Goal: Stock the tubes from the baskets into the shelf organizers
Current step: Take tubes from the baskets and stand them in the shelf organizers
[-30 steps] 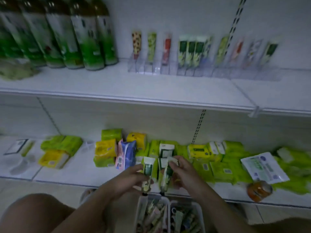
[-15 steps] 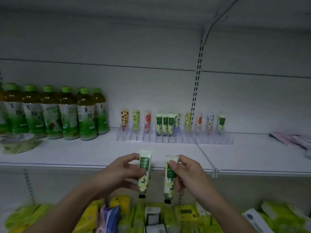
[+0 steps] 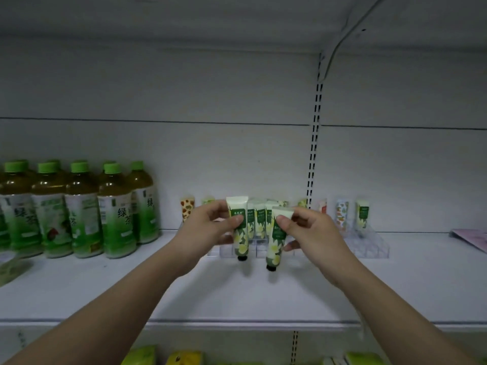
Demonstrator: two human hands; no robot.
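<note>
My left hand (image 3: 208, 227) pinches a green-and-white flower tube (image 3: 240, 233), cap down, in front of the clear shelf organizer (image 3: 369, 246). My right hand (image 3: 311, 233) pinches a second matching tube (image 3: 276, 238), also cap down and slightly lower. Both tubes hang just above the white shelf (image 3: 237, 293), close to the organizer's front slots. Behind them several tubes stand upright in the organizer, among them green ones (image 3: 259, 219), a spotted orange one (image 3: 187, 209) and a patterned one (image 3: 342, 214). The baskets are out of view.
Several green tea bottles (image 3: 116, 212) stand at the shelf's left. A pink flat pack (image 3: 471, 238) lies at the far right. A slotted upright (image 3: 315, 143) runs up the back wall. Yellow-green packs (image 3: 184, 358) show on the shelf below.
Both hands have lifted the two tubes from the basket level up and forward to the organizer on the upper shelf; my view has tilted up with them.
</note>
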